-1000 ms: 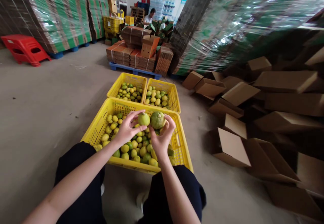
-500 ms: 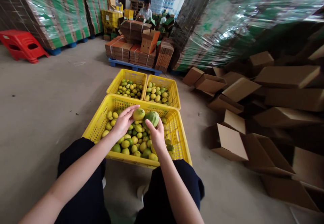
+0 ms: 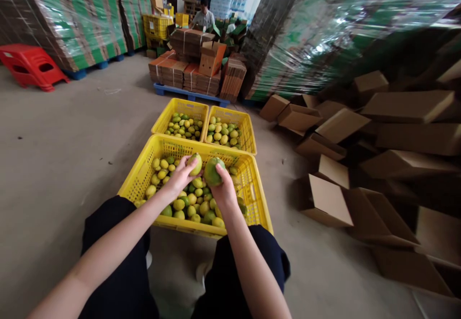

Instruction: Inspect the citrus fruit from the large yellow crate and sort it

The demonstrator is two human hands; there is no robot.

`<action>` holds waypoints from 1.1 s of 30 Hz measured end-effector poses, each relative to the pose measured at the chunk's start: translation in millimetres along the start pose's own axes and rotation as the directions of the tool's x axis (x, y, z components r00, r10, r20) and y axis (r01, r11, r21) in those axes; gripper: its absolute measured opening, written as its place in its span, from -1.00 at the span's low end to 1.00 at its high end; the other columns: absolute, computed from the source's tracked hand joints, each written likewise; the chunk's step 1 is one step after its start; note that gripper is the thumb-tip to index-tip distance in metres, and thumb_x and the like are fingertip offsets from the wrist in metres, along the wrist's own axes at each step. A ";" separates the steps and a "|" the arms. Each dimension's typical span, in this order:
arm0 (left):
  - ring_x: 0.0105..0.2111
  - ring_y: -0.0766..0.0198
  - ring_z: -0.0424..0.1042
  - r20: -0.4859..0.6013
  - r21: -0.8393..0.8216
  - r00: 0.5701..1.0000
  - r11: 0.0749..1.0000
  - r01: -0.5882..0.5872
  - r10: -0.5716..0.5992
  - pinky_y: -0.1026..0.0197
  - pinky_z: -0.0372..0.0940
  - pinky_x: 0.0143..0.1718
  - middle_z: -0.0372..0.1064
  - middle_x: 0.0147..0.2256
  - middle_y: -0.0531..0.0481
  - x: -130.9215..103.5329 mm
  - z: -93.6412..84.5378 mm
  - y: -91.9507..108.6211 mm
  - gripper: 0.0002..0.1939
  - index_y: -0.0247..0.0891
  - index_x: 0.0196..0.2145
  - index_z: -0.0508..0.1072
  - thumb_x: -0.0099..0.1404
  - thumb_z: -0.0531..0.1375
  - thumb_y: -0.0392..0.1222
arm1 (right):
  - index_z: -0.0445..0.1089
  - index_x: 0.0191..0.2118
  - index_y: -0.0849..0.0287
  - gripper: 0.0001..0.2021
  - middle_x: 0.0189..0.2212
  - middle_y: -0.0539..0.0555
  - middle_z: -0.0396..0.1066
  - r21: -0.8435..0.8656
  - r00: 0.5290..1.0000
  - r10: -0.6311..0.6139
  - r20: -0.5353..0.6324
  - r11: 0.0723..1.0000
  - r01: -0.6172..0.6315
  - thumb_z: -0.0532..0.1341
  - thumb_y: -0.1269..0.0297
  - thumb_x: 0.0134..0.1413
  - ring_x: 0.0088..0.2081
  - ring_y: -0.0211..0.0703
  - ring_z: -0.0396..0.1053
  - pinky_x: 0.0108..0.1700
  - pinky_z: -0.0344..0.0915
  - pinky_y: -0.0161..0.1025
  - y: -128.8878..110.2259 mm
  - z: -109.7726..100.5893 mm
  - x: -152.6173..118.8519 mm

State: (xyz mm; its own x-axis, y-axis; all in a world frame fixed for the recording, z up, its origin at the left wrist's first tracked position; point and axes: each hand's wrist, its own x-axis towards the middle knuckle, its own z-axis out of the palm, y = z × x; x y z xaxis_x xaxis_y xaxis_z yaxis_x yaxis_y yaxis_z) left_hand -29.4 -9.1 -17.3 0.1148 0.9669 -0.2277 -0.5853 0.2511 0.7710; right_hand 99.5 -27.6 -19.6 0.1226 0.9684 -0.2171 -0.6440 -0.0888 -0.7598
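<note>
Over the large yellow crate (image 3: 139,167), my left hand (image 3: 180,177) is closed on a yellow-green lemon (image 3: 195,163). Close by on the right, my right hand (image 3: 224,189) grips a bigger green fruit (image 3: 213,171), its thumb on top. A narrow gap separates the two fruits. Below them the crate holds many yellow and green lemons (image 3: 178,204), partly hidden by my hands.
Two smaller yellow crates (image 3: 163,117) (image 3: 251,134) of lemons adjoin the far side. Open cardboard boxes (image 3: 329,199) lie on the right. Behind are a blue pallet (image 3: 190,95) with flattened cartons, a person (image 3: 204,18), a red stool (image 3: 34,67) and wrapped stacks (image 3: 90,16).
The lemon in my left hand has turned more upright and sits slightly further left. The green fruit in my right hand has turned and shifted a little left and down.
</note>
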 end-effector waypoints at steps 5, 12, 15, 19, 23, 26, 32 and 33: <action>-0.44 0.29 0.44 -0.011 -0.089 0.993 0.989 0.120 -0.121 0.28 0.36 -0.38 0.49 -0.40 -0.10 5.9 -2.6 10.5 -0.79 -0.36 -0.29 0.50 0.30 0.22 -0.12 | 0.50 -0.34 0.12 -0.78 -0.30 -0.02 0.56 0.050 1.000 -0.018 0.003 0.999 0.018 0.40 0.16 -0.14 -0.15 -0.08 0.48 -0.09 0.40 -0.19 4.4 -9.0 8.6; -0.48 0.26 0.49 -0.017 -0.157 0.972 0.960 0.230 -0.235 0.31 0.35 -0.53 0.50 -0.41 -0.12 2.8 0.5 17.0 -0.65 -0.39 0.00 0.46 0.43 0.00 -0.17 | 0.49 -0.33 0.11 -0.83 -0.29 -0.02 0.56 0.149 1.000 0.030 -0.010 0.989 -0.028 0.35 0.19 -0.08 -0.09 -0.09 0.47 -0.07 0.43 -0.21 8.9 -11.2 14.5; -0.52 0.26 0.49 -0.016 -0.169 0.964 0.951 0.259 -0.265 0.29 0.38 -0.55 0.48 -0.41 -0.11 1.3 1.8 20.7 -0.66 -0.38 -0.01 0.44 0.43 -0.02 -0.17 | 0.49 -0.30 0.12 -0.84 -0.29 -0.01 0.57 0.175 0.995 0.093 -0.042 0.981 -0.084 0.32 0.20 -0.03 -0.14 -0.11 0.50 -0.10 0.46 -0.19 5.0 -8.5 14.1; -0.62 0.32 0.42 0.022 -0.180 0.968 0.951 0.250 -0.250 0.36 0.24 -0.69 0.44 -0.45 -0.07 0.1 2.0 23.7 -0.74 -0.37 -0.25 0.45 0.36 0.08 -0.11 | 0.45 -0.30 0.14 -0.83 -0.38 -0.01 0.54 0.166 0.986 0.154 -0.065 0.976 -0.142 0.29 0.16 0.01 -0.35 -0.13 0.50 -0.29 0.50 -0.16 0.0 -3.4 7.8; -0.73 0.49 0.25 0.023 -0.097 0.984 0.979 0.180 -0.179 0.45 0.05 -0.78 0.43 -0.48 0.00 -1.4 -0.7 23.2 -0.83 -0.34 -0.41 0.41 0.12 0.31 -0.20 | 0.42 -0.34 0.15 -0.82 -0.50 -0.05 0.46 0.076 0.991 0.122 0.051 0.989 -0.126 0.34 0.22 -0.10 -0.53 -0.21 0.41 -0.56 0.37 -0.30 -3.2 1.1 -1.1; -0.68 0.45 0.30 -0.004 -0.101 0.981 0.976 0.193 -0.194 0.43 0.19 -0.71 0.40 -0.54 -0.02 -1.9 -1.8 23.2 -0.78 -0.37 -0.42 0.44 0.18 0.23 -0.11 | 0.40 -0.40 0.16 -0.84 -0.55 -0.02 0.44 0.117 0.985 0.155 0.076 0.980 -0.163 0.28 0.18 -0.07 -0.56 -0.20 0.40 -0.60 0.32 -0.31 -6.9 3.0 -4.6; -0.64 0.38 0.33 -0.005 -0.160 0.977 0.965 0.208 -0.212 0.42 0.16 -0.72 0.39 -0.58 -0.08 -0.3 7.9 24.2 -0.64 -0.42 -0.40 0.47 0.34 0.05 -0.09 | 0.40 -0.39 0.16 -0.81 -0.56 0.01 0.46 0.181 0.961 0.257 -0.100 0.955 -0.236 0.16 0.16 0.07 -0.52 -0.17 0.43 -0.57 0.34 -0.30 -11.3 4.5 2.9; -0.64 0.37 0.33 -0.011 -0.172 0.971 0.958 0.232 -0.237 0.41 0.18 -0.71 0.39 -0.58 -0.09 -0.3 10.4 24.3 -0.64 -0.43 -0.35 0.48 0.36 0.03 -0.10 | 0.41 -0.38 0.17 -0.82 -0.55 0.02 0.46 0.168 0.965 0.244 -0.095 0.960 -0.226 0.15 0.18 0.08 -0.51 -0.16 0.43 -0.57 0.34 -0.29 -11.9 4.3 5.2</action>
State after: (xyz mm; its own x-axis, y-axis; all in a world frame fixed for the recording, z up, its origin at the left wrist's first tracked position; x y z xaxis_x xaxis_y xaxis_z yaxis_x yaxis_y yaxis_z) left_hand -35.3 -2.8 7.6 0.2417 0.8794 -0.4102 -0.6716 0.4567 0.5834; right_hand 104.6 -20.6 -9.0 0.0332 0.8909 -0.4530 -0.7725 -0.2647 -0.5772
